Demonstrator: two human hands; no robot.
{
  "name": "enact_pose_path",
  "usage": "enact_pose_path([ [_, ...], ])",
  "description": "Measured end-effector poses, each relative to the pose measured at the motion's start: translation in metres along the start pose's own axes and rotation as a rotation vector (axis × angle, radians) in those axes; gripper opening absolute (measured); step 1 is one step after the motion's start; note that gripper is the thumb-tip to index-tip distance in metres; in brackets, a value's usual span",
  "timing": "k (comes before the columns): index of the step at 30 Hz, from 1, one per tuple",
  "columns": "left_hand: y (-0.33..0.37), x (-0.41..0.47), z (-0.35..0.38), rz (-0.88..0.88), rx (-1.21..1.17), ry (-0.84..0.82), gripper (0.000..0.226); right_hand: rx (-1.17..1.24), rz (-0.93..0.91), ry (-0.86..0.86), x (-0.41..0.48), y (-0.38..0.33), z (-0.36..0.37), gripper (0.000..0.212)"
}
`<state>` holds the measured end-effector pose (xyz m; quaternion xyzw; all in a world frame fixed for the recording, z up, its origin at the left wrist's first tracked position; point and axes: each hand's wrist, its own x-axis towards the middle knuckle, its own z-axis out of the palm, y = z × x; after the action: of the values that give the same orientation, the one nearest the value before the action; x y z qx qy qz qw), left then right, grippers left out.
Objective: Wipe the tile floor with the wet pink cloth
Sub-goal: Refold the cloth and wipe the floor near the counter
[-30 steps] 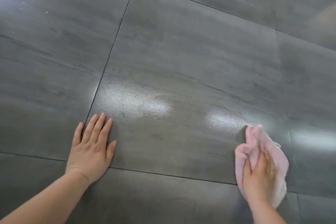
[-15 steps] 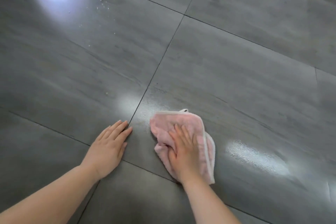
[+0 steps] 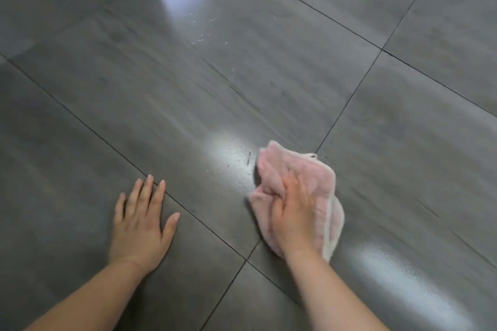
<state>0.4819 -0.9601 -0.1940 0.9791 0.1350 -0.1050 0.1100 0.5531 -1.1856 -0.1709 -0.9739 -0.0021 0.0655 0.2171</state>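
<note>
**Obs 1:** Since half a second ago your pink cloth (image 3: 279,169) has swung right, away from your left grip (image 3: 139,223). Then it lay just beside those fingertips; now bare tile floor (image 3: 188,88) shows between them.

**Obs 2:** Confirmed. Your left grip is spread flat on the floor, fingers straight, holding nothing. It looks like a prop only.

**Obs 1:** Your right grip (image 3: 293,212) lies on top of the cloth, palm down, fingers laid forward and close together, pressing it to the tile. Motion blur; no pinched fold that I can make out.

**Obs 2:** Cloth position: bunched under that hand, over the grout line (image 3: 347,105) that runs away to your right. Its long axis runs from your wrist forward and a little left.

**Obs 1:** The relation to note is this. A dark fleck (image 3: 248,158) sits just beside the cloth's far left edge, in the bright patch. Pale specks (image 3: 204,35) lie well ahead on the same tile.

**Obs 2:** Judgement: both lie forward-left of your right grip, roughly along the cloth's axis. Your right grip is much the nearer to the fleck. A push ahead-left should take it.

**Obs 1:** Wet sheen (image 3: 398,269) shows to your right, so that side appears covered.
</note>
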Motion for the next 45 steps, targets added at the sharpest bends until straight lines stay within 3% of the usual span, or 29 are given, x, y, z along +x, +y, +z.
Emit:
enact_pose_path([
  [3, -0.007, 0.002, 0.003, 0.041, -0.041, 0.019, 0.057, -0.106, -0.328, -0.513, 0.011, -0.091, 0.039, 0.056],
  [4, -0.009, 0.003, 0.005, 0.044, -0.058, 0.03, 0.056, -0.101, -0.452, -0.564, 0.016, -0.102, 0.041, 0.056],
  [6, -0.011, 0.005, 0.004, 0.036, -0.088, 0.027, 0.057, -0.228, -0.684, -0.372, 0.032, -0.082, 0.041, 0.053],
  [8, -0.01, 0.004, 0.003, 0.026, -0.097, 0.02, 0.064, -0.33, -0.578, -0.179, 0.056, -0.047, 0.033, 0.06],
  [10, -0.012, 0.004, 0.003, 0.018, -0.105, 0.025, 0.067, -0.335, -0.273, -0.111, 0.083, -0.008, 0.018, 0.071],
  [12, -0.013, 0.004, 0.006, 0.019, -0.104, 0.029, 0.067, -0.302, 0.034, -0.056, 0.095, 0.011, -0.008, 0.065],
  [14, -0.014, 0.005, 0.009, 0.018, -0.095, 0.068, 0.067, -0.285, 0.164, 0.142, 0.098, 0.001, -0.02, 0.055],
  [16, -0.015, 0.006, 0.01, 0.017, -0.081, 0.085, 0.068, -0.212, 0.198, 0.127, 0.1, -0.036, -0.014, 0.074],
  [19, -0.016, 0.007, 0.011, 0.014, -0.09, 0.082, 0.068, 0.056, 0.045, -0.187, 0.105, -0.108, 0.028, 0.094],
  [22, -0.019, 0.008, 0.01, 0.024, -0.075, 0.08, 0.067, -0.077, -0.438, -0.486, 0.084, -0.17, 0.065, 0.064],
  [24, -0.019, 0.008, 0.01, 0.03, -0.065, 0.082, 0.066, -0.184, -0.592, -0.572, 0.078, -0.164, 0.072, 0.062],
  [26, -0.019, 0.007, 0.01, 0.02, -0.077, 0.083, 0.066, -0.307, -0.604, -0.503, 0.092, -0.133, 0.063, 0.068],
  [28, -0.019, 0.005, 0.011, 0.01, -0.09, 0.089, 0.066, -0.4, -0.52, -0.233, 0.112, -0.092, 0.036, 0.073],
  [29, -0.019, 0.005, 0.01, 0.007, -0.09, 0.09, 0.066, -0.446, -0.458, -0.057, 0.12, -0.069, 0.016, 0.063],
  [31, -0.018, 0.005, 0.009, 0.0, -0.09, 0.087, 0.067, -0.453, -0.303, 0.108, 0.119, -0.023, -0.023, 0.049],
  [35, -0.015, 0.006, 0.009, -0.001, -0.045, 0.054, 0.068, -0.343, -0.023, 0.06, 0.1, 0.029, -0.036, 0.064],
  [38, -0.018, 0.003, 0.007, -0.009, -0.036, 0.039, 0.068, -0.269, 0.047, -0.04, 0.076, -0.005, -0.002, 0.085],
  [40, -0.02, 0.003, 0.005, -0.016, -0.05, 0.027, 0.068, -0.211, -0.101, -0.169, 0.043, -0.039, 0.026, 0.092],
  [43, -0.019, 0.007, 0.003, -0.002, -0.071, 0.006, 0.069, -0.243, -0.453, -0.241, -0.002, -0.056, 0.046, 0.074],
  [45, -0.017, 0.007, 0.001, 0.0, -0.044, 0.025, 0.07, -0.222, -0.529, -0.275, -0.009, -0.025, 0.035, 0.065],
])
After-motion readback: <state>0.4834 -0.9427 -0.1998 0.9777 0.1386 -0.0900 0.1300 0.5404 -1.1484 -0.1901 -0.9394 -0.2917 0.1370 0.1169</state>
